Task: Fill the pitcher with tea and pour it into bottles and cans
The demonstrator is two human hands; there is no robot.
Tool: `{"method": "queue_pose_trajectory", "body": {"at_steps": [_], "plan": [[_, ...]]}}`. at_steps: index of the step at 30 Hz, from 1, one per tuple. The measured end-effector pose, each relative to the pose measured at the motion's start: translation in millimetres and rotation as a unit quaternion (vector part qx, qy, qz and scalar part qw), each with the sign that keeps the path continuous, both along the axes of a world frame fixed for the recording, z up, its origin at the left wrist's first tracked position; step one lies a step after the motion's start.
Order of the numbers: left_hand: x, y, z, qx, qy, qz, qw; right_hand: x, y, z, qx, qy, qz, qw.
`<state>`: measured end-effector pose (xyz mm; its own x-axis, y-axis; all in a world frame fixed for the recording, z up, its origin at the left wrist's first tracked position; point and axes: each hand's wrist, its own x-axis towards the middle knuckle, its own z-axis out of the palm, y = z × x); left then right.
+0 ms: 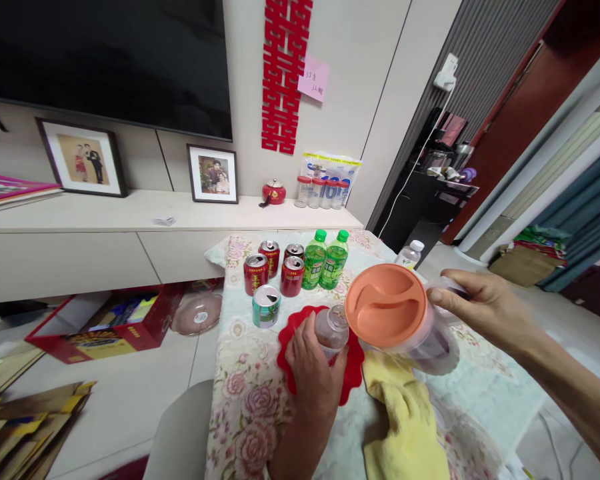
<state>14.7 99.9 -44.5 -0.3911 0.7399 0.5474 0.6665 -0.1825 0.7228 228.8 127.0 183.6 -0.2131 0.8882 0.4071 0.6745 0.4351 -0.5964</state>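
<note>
My left hand (313,357) is wrapped around an uncapped clear bottle (331,328), holding it over a red scalloped tray (355,373). In my right hand (473,300) is the handle of a clear pitcher (433,343) with an orange lid (386,305). The pitcher tips toward the bottle, its lid edge close beside the bottle's mouth. Whether liquid is flowing between them I cannot tell. Below the pitcher a yellow cloth (405,420) lies crumpled on the flowered tablecloth (253,400).
Several opened drink cans (266,307) and two green-capped bottles (313,260) stand behind the tray. A white-capped bottle (410,255) is behind the pitcher. Lidded jars (320,193) and framed photos (213,175) line the cabinet. A grey chair (183,433) is at the table's left.
</note>
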Motion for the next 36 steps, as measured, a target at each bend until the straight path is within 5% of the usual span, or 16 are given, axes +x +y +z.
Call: {"method": "queue_pose_trajectory", "body": {"at_steps": [36], "plan": [[-2, 0, 1.4, -0.004, 0.006, -0.002, 1.000, -7, -3, 7.2, -0.014, -0.017, 0.004, 1.000]]}}
